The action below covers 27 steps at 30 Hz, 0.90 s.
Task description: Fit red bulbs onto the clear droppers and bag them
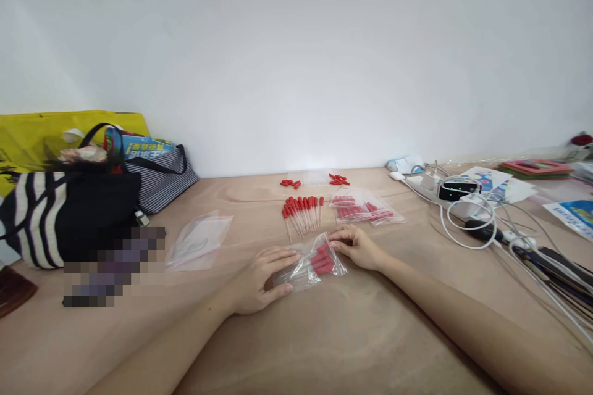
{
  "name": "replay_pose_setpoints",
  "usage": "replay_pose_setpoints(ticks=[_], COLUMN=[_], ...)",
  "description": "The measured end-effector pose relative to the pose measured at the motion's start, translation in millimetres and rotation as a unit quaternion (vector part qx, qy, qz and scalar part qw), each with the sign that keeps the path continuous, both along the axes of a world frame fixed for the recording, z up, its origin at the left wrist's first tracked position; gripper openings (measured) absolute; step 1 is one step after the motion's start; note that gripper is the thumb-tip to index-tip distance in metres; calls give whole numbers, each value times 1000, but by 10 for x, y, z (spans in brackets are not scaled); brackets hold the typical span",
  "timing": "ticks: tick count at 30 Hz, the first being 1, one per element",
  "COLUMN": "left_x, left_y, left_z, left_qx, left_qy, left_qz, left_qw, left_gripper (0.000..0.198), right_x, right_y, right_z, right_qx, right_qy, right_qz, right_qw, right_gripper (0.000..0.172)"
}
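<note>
A clear zip bag (303, 273) lies on the wooden table in front of me, with several red-bulbed droppers (323, 260) inside. My left hand (259, 279) holds the bag's left end, its thumb below and its fingers above. At the upper right corner, my right hand (354, 245) pinches the bag's edge between thumb and fingers. Just beyond the bag, a row of loose droppers (303, 205) is laid out, red bulbs pointing away from me. Two filled bags (365, 208) of red-bulbed droppers rest to their right, partly overlapping.
Flat clear bags (200, 241) are stacked left. Loose red bulbs (291, 184) and clear tubes (315, 178) lie by the wall. Black-and-white bags (99, 210) stand far left. A power strip (424, 188) with white cables (470, 244) runs along the right, near coloured papers (498, 184).
</note>
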State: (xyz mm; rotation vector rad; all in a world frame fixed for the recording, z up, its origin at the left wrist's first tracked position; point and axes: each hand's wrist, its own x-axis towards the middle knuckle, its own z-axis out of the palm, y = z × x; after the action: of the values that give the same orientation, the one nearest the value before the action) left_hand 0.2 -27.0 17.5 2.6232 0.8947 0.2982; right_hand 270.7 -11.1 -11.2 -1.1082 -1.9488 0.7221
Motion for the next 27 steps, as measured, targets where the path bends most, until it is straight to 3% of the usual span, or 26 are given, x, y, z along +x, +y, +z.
replay_pose_setpoints(ticks=[2, 4, 8, 11, 16, 19, 22, 27], left_x=[7, 14, 18, 13, 4, 0, -6, -18], left_y=[1, -2, -7, -4, 2, 8, 15, 17], left_z=[10, 25, 39, 31, 19, 12, -1, -13], left_qx=[-1, -3, -4, -1, -3, -6, -6, -6], left_qy=[-1, -1, 1, 0, 4, 3, -2, 0], left_qz=[-1, 1, 8, 7, 0, -6, -4, -9], left_qw=[1000, 1000, 1000, 1000, 1000, 1000, 1000, 1000], left_gripper=[49, 49, 49, 50, 47, 46, 46, 47], right_x=[13, 10, -48, -68, 25, 23, -109, -424], right_y=[21, 44, 77, 62, 25, 90, 266, 690], right_z=[7, -22, -147, -192, -35, 158, 322, 378], right_qx=[-34, -72, -115, -88, -53, -7, 29, -55], right_qy=[25, 52, 88, 36, -76, -159, -255, -286], right_qz=[70, 89, -17, -101, -50, -157, -263, -332], right_qw=[997, 992, 989, 990, 994, 975, 930, 897], right_gripper=[21, 23, 28, 28, 24, 19, 20, 25])
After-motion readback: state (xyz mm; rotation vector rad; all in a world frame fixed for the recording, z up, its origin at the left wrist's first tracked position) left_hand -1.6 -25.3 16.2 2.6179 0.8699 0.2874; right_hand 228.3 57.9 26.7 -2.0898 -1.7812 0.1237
